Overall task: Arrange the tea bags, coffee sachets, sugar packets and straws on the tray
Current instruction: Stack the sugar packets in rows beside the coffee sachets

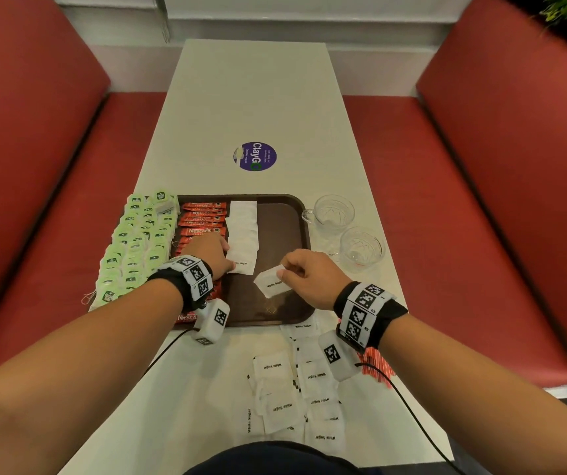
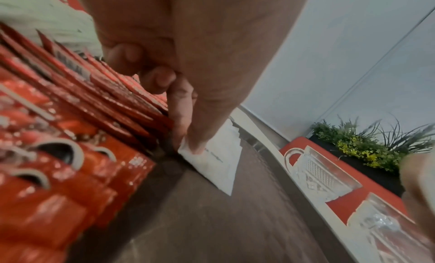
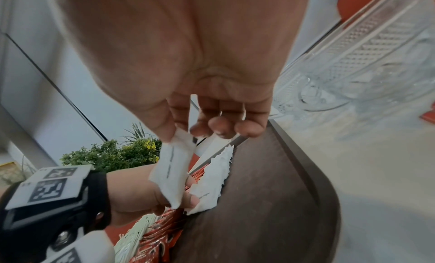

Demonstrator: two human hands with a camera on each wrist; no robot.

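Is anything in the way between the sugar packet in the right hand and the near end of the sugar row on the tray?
Nothing visible. The right hand pinches a sugar packet above bare tray, just right of the sugar row. The left hand presses on the row's near end, beside the gap rather than across it.

One brown tray (image 1: 284, 214) lies on one white table (image 1: 251, 97). Two glass cups (image 1: 333, 212) stand at its three o'clock side. On the tray run three rows: green tea bags (image 1: 138, 241) at nine o'clock (too many and too overlapped to count), red coffee sachets (image 1: 203, 221) beside them, about nine showing, and white sugar packets (image 1: 242, 231), overlapped past counting. One more sugar packet (image 1: 270, 281) is held above the tray. At six o'clock, roughly ten loose sugar packets (image 1: 292, 399) lie on the table, with one bundle of red straws (image 1: 376, 366). One round sticker (image 1: 255, 156) sits at twelve o'clock.
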